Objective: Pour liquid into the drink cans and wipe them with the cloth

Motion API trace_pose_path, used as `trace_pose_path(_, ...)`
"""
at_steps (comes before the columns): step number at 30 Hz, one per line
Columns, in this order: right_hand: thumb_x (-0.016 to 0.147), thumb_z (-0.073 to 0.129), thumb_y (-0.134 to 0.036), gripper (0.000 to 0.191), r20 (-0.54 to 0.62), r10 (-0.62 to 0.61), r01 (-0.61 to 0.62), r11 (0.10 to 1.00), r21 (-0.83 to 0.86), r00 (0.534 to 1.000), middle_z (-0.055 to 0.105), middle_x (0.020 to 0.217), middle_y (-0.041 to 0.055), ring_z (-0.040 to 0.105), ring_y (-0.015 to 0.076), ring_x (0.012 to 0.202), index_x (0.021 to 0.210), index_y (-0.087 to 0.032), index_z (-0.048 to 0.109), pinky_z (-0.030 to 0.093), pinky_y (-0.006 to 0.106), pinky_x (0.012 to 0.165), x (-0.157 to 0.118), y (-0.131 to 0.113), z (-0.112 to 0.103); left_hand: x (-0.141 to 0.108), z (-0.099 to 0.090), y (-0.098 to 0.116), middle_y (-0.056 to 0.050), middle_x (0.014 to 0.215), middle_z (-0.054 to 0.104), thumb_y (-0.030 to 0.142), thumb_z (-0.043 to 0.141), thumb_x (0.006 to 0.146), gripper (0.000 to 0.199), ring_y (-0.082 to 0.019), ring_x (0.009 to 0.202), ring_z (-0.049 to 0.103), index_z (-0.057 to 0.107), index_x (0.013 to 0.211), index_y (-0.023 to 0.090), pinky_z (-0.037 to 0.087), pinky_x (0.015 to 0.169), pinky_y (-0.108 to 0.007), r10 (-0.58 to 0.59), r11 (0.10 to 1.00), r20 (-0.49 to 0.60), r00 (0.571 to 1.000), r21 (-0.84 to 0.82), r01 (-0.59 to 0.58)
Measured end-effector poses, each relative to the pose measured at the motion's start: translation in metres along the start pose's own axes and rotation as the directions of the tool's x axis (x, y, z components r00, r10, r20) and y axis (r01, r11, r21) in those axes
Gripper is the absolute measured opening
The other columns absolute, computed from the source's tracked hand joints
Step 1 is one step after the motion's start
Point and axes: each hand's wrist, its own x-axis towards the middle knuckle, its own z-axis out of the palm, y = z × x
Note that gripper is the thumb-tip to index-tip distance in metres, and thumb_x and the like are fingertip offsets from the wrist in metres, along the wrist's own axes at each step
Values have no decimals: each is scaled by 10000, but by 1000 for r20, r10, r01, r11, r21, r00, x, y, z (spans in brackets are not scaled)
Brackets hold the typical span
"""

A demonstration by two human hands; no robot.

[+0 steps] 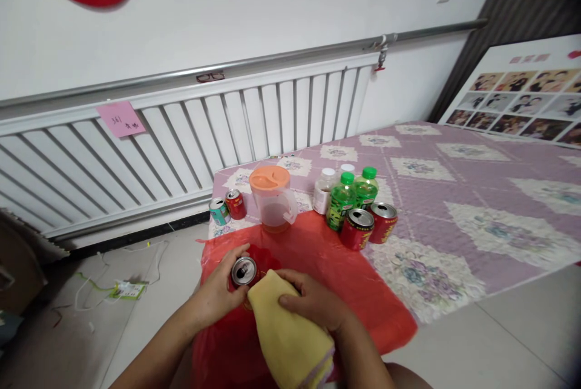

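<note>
My left hand [218, 295] grips a red drink can [244, 271] that stands upright on the red plastic sheet [318, 244]. My right hand [313, 301] presses a yellow cloth [285, 334] against the can's right side. The cloth hangs down toward me over the edge of the sheet.
Behind stand a clear jug with an orange lid [272, 198], two small cans [228, 207], two red cans [368, 225], two green bottles [351, 195] and a white-capped jar [324, 189]. A purple quilted cover [476, 195] spreads right. A white radiator [181, 135] lines the wall.
</note>
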Motion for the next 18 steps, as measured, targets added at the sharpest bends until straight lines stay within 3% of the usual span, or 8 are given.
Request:
trace_pose_path(8,798,715,-446,586,-107,-39,42,999,29,994,713,1249,76,665,288,1106,1325,-212,610,532,420,913,7,9,-5,3,-4,-6,-88,1449,549,124,604,737,763,-252,1346,520,397,1456,268,389,1162,-468,-13,1000,62,998,-18,14)
trace_pose_path(18,780,734,-491,605,-147,-30,49,990,132,989,716,1252,83,686,294,1085,1309,-223,617,542,436,909,5,1,-10,6,-8,-12,-81,1460,551,84,590,708,813,-236,1351,524,378,1472,267,416,1148,-430,-6,998,111,994,-60,12)
